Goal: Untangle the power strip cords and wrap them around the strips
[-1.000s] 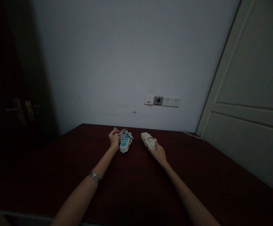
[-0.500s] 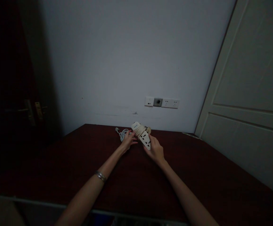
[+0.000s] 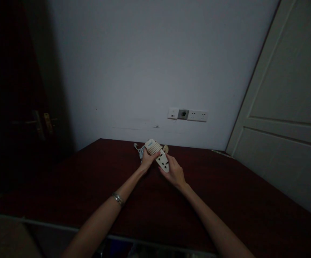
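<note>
A white power strip [image 3: 163,162] with its own cord [image 3: 153,147] wound round the middle is held at a slant over the dark red table. My right hand [image 3: 175,172] grips its near end from the right. At the strip's left side, my left hand [image 3: 147,159] has its thumb on the wound cord, its other fingers hidden beneath. The strip's plug [image 3: 165,148] sticks out at the right. Behind my left hand lies a coiled white cable [image 3: 140,152] with a small plug at its end, partly covered by the hand and strip.
The dark red table [image 3: 91,186] reaches back to a pale wall [image 3: 134,71]. Wall sockets and switches [image 3: 197,115] are set above its back edge. A white panelled door [image 3: 286,122] stands at the right, a dark door with a handle [image 3: 38,123] at the left.
My left hand has moved from beside the strip onto the wound cord and closed on it. The strip has shifted slightly left, nearer the coiled cable. My right hand keeps its grip.
</note>
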`<state>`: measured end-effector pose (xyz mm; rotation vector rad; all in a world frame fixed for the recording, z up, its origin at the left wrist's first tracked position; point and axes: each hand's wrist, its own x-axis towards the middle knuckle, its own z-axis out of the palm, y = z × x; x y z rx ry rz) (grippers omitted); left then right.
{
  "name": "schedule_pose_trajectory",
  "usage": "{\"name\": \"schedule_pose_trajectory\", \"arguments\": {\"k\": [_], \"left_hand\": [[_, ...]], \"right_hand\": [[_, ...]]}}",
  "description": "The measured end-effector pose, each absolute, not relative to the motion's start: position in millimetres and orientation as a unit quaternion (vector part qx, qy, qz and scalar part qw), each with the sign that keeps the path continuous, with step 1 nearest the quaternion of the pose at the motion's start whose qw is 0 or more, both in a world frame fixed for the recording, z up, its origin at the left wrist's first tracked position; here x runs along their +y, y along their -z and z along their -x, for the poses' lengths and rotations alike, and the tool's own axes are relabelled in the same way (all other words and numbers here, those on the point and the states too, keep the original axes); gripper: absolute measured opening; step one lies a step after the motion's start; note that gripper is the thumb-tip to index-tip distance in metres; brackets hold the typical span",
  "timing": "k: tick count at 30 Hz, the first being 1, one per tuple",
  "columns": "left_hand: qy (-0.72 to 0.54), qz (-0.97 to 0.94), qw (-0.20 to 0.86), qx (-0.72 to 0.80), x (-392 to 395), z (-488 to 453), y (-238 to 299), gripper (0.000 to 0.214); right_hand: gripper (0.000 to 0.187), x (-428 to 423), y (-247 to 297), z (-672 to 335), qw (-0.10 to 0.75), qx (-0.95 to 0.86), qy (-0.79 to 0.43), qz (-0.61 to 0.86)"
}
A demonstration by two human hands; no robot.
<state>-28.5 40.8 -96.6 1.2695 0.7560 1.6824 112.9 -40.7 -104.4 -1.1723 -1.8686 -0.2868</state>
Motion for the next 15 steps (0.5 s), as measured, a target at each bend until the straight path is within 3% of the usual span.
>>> {"name": "schedule_pose_trajectory", "arguments": {"k": [4,7,10,15], "left_hand": [[-0.674,-0.497,0.449,0.312,34,31,89,0.055],[-0.656,-0.512,0.452,0.321,30,30,88,0.049],[-0.637,-0.537,0.46,0.307,26,27,89,0.049],[-0.611,-0.535,0.494,0.309,17,20,90,0.053]], "right_hand": [[0.042,-42,97,-117,0.484,-0.748,0.009,0.454],[0.031,-36,93,-124,0.583,-0.659,-0.085,0.467],[0.033,-26,91,-131,0.664,-0.549,-0.185,0.473],[0.043,-20,89,-133,0.604,-0.411,-0.488,0.478]]}}
